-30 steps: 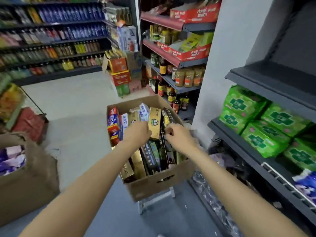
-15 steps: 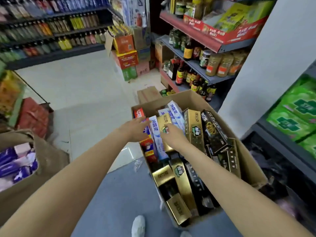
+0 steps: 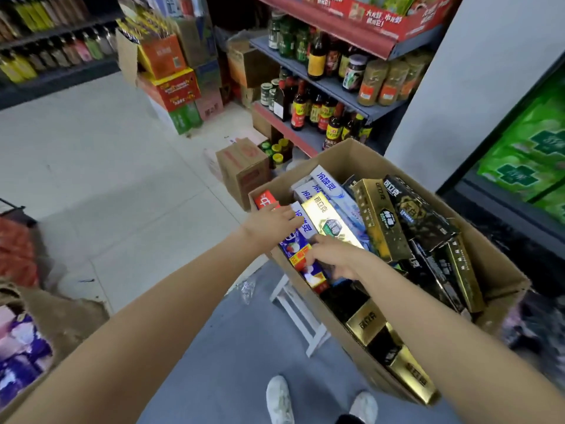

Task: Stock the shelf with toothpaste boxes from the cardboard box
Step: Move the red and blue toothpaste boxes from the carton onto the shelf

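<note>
The open cardboard box (image 3: pixel 501 270) stands on a white stand to my right, crammed with gold, black, white-blue and red-blue toothpaste boxes. My left hand (image 3: pixel 270 224) reaches over the box's left rim with straight fingers and touches a white-blue toothpaste box (image 3: pixel 305 226). My right hand (image 3: pixel 331 258) is just below it. Its fingers curl round the lower end of a shiny gold toothpaste box (image 3: pixel 328 223) that lies tilted on top of the others. The dark grey shelf (image 3: pixel 501 206) with green packs (image 3: pixel 526 154) runs along the far right.
A small closed carton (image 3: pixel 241 169) sits on the floor behind the box. Sauce bottles (image 3: pixel 318 108) fill the shelves beyond it. At the left stands a brown box of purple packs (image 3: pixel 27 350). Orange cartons (image 3: pixel 171 84) are stacked far back. My white shoes (image 3: pixel 278 399) are below.
The camera has tilted down and closer to the box. Both hands moved to its left side, and my right hand slid from the gold box's top to its lower end.
</note>
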